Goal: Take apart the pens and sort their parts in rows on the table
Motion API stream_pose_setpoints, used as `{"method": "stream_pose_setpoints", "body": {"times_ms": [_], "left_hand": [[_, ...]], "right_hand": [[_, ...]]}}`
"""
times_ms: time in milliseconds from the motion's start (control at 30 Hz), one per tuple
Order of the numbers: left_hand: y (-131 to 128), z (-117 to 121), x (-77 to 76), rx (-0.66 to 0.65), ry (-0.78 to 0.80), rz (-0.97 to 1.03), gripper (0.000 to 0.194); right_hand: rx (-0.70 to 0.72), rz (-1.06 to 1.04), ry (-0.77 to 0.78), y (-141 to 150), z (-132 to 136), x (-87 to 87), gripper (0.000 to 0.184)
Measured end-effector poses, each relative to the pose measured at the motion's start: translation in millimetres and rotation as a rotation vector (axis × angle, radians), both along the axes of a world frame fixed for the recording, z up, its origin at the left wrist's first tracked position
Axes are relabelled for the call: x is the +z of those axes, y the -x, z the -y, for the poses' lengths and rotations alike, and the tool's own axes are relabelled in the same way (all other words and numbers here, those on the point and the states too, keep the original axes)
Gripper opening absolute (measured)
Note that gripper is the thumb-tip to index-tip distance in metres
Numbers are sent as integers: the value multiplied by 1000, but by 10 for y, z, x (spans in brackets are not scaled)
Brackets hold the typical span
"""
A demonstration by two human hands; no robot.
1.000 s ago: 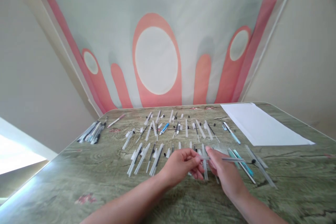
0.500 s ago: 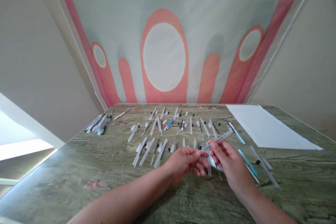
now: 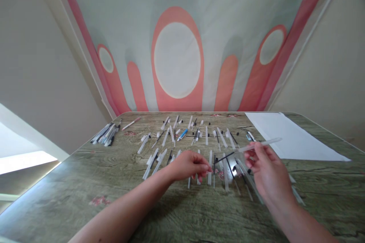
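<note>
My right hand (image 3: 266, 169) pinches a translucent pen barrel (image 3: 272, 141) above the table, its far end pointing right. From the barrel's left end a dark pen refill (image 3: 224, 157) runs across to my left hand (image 3: 194, 165), whose fingertips are closed on the refill's other end. Whether the refill's tip is still inside the barrel is hard to make out. Beneath my hands lie several pen barrels (image 3: 226, 176) and dark refills (image 3: 234, 174) in a rough row. My right hand hides part of the teal pens on the right.
A bundle of pens (image 3: 107, 134) lies at the left edge, near a red-and-white pen (image 3: 131, 123). More barrels, refills and caps lie in rows behind my hands, with a blue pen (image 3: 182, 135) among them. White paper (image 3: 296, 140) covers the back right.
My hands have moved apart, the right one going right with the barrel. A length of dark refill now shows between them, held by the left hand.
</note>
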State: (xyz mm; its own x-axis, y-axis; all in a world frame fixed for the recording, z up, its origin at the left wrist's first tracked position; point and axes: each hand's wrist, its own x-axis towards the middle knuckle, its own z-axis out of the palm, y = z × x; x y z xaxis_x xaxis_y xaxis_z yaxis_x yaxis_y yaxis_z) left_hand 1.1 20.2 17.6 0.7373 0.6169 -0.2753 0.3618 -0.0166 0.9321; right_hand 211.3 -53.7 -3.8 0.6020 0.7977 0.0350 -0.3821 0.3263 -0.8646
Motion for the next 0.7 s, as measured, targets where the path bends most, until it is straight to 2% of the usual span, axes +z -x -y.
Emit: {"method": "stream_pose_setpoints", "body": {"times_ms": [133,267,333,433,533,600,700], "left_hand": [[-1,-13,-19,27,47,63,32],[11,23,26,-59,-16,-29,26],[3,29,62,-26,-31,-7,24],[-67,54,55,83,2,98,22],[-172,130,-40,121,51,146,23],[-222,190,-106,116,59,145,24],[-241,241,-152,103,68,139,25]], "right_hand": [[89,-7,17,4,-3,-3,18],[-12,-15,-70,-85,-11,47,15],[-17,-13,-76,-123,-20,63,15],[195,19,57,-31,-7,22,22],[431,108,183,193,46,-69,31],[504,170,195,315,85,-116,34],[532,244,192,373,116,-136,32]]}}
